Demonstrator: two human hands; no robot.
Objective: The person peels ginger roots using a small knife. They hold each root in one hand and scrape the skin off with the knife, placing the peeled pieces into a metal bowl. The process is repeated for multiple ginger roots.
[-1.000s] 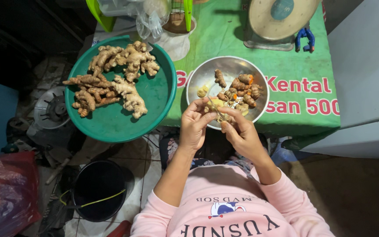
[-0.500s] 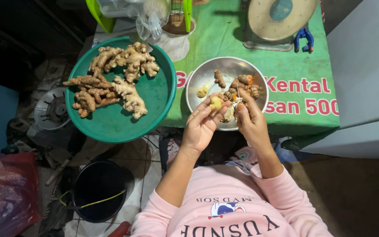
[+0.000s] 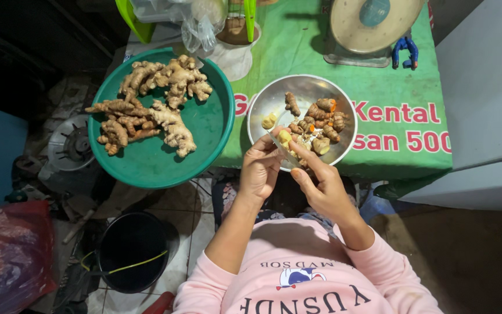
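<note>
Where the floor shows at the far left, a red plastic bag [image 3: 7, 256] and a black bucket [image 3: 132, 250] are seen below the table edge, the bucket standing open under the working area, well placed to catch scraps, though nothing can be made out inside it. Above it a green basin [image 3: 204, 139] is set half over the table edge, and whole ginger roots [image 3: 146, 110] are heaped toward its far side, kept apart from the cut pieces. Further right, the left hand [image 3: 260, 171] is held over the near rim of a metal bowl [image 3: 262, 99]; its fingers are closed around a small pale yellow piece of root [image 3: 284, 137], which is pinched at the fingertips so that its peeled end stays exposed. What may be a thin blade is seen beside that piece, but this cannot be told for certain. The right hand [image 3: 321, 183] is brought up against the same piece, forefinger stretched toward it and the other fingers curled; whether anything is gripped in it cannot be told. Orange-fleshed pieces [image 3: 318, 119] are gathered in the bowl just beyond the hands. A green cloth [image 3: 390, 75] covers the table, and a scale [image 3: 373, 26] stands at the back, well apart.
</note>
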